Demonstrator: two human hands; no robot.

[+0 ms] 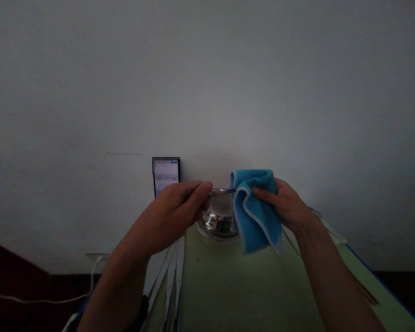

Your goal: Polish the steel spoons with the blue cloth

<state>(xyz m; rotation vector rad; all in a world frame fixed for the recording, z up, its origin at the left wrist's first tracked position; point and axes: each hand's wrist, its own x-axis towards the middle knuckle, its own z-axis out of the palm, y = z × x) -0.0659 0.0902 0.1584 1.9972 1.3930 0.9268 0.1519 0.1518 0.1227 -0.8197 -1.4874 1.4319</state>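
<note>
My left hand [185,203] is closed, thumb and fingers pinching one end of a slim shiny metal utensil [222,191]. Its other end runs into a folded blue cloth [257,216] with pale edging, so I cannot tell whether it is a spoon, a fork or something else. My right hand [287,203] grips the cloth from the right side, thumb in front, and the cloth hangs down in folds. Below and behind the utensil, a shiny metal bowl [216,223] sits on the table, partly covered by my hand and the cloth.
A phone [166,175] showing a running timer leans against the wall [207,92]. Several pale strips [171,272] lie on the green table [242,286] at left. Thin brown sticks [364,288] lie near the right edge. A white cable [55,301] hangs at far left.
</note>
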